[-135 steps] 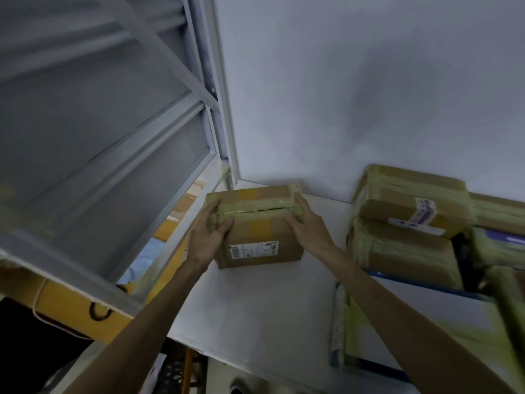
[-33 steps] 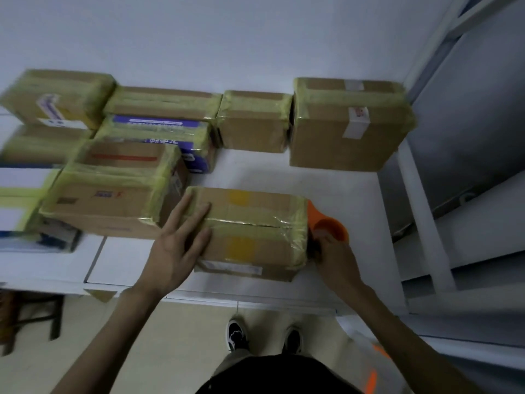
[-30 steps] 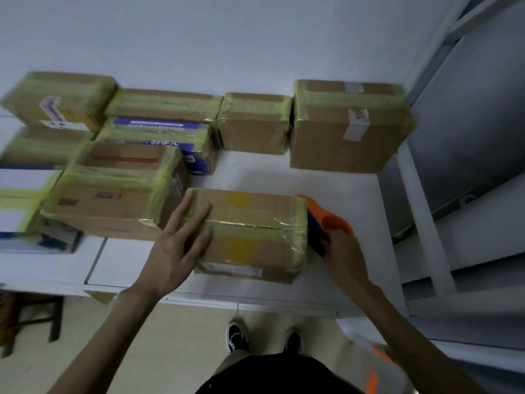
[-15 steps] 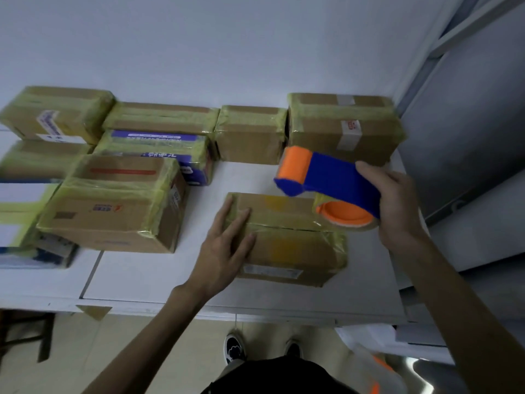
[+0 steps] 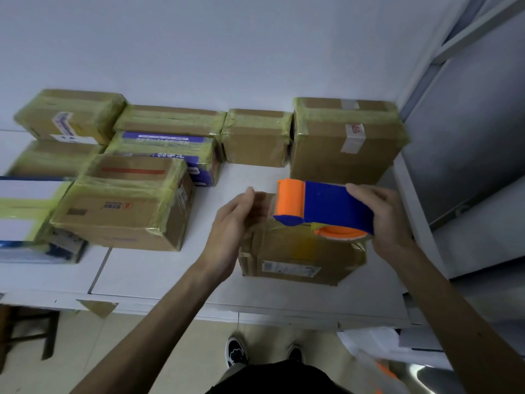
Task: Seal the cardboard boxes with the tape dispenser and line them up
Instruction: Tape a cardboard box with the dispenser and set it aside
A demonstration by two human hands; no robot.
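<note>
A cardboard box [image 5: 298,258] wrapped in yellowish tape lies near the front right of the white table [image 5: 170,282], label facing me. Above it my right hand [image 5: 390,220] grips the rear of the blue and orange tape dispenser [image 5: 335,207], which is held level with its orange roller end pointing left. My left hand [image 5: 231,223] is raised off the box, just left of that roller end, fingers loosely extended and holding nothing that I can make out. The dispenser and both hands hide the box's top.
Several taped boxes line the wall: a large one [image 5: 343,140], a small one [image 5: 257,137], a purple-printed one [image 5: 170,155] and one with a red stripe [image 5: 122,206]. A grey metal frame [image 5: 412,209] borders the table's right side. My shoes [image 5: 235,351] show below the table edge.
My left hand has lifted off the box and moved up to the dispenser's orange front end. The right hand has shifted the dispenser slightly over the box.
</note>
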